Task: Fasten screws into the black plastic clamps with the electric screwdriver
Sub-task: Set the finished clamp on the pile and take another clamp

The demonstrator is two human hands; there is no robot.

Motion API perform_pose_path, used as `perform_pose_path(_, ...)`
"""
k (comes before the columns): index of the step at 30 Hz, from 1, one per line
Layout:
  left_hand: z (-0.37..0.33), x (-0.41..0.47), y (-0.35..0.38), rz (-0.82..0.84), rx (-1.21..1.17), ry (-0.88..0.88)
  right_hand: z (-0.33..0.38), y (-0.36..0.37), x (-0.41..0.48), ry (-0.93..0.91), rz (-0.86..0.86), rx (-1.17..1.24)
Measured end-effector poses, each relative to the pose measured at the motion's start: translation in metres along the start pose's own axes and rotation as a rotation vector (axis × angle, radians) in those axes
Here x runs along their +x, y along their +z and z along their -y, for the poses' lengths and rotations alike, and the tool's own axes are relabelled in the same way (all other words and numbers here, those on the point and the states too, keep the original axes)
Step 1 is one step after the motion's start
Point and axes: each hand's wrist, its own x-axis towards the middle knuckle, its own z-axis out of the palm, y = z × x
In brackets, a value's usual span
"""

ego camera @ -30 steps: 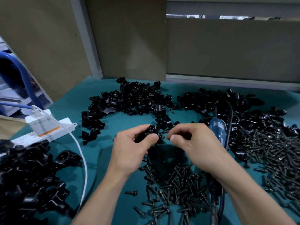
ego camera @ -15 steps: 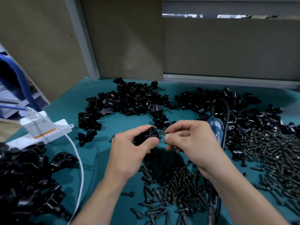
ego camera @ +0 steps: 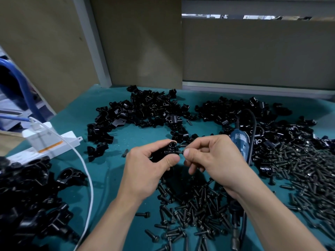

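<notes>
Our left hand (ego camera: 145,171) grips one black clamp (ego camera: 167,151) just above the bench (ego camera: 112,174), thumb and fingers curled round its body, with its round bore facing up. Our right hand (ego camera: 215,160) pinches a screw (ego camera: 179,152) between thumb and forefinger. A second ago that hand was bunched close against the clamp with the screw out of sight. Now it has drawn a little to the right and the shank shows, lying level with its tip at the clamp's side hole. Whether the thread has caught we cannot tell. We judge the screw is being started by hand, so driving comes next. The electric screwdriver (ego camera: 239,142) lies untouched on the bench behind our right hand, its cable (ego camera: 254,127) looping over the heap of clamps (ego camera: 150,113), and loose screws (ego camera: 195,205) lie below both wrists. If the screw sits askew, the driver may cross the thread in the plastic
</notes>
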Motion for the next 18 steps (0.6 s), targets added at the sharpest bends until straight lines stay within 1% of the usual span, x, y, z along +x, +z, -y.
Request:
perform_pose_path(3,-0.003,-0.003,0.002,0.010,0.034,0.032,-0.002,-0.003,0.000,0.011,0.015,-0.067)
perform_pose_path(9,-0.004,-0.005,0.003,0.006,0.044,0.065,-0.003,-0.005,0.001,0.062,0.031,-0.107)
perform_pose_path(13,-0.003,-0.004,0.004,0.012,0.040,0.055,0.001,-0.010,-0.001,0.045,0.050,-0.174)
perform_pose_path(18,-0.002,-0.004,0.004,0.014,0.026,0.031,0.001,-0.014,-0.001,0.034,0.077,-0.099)
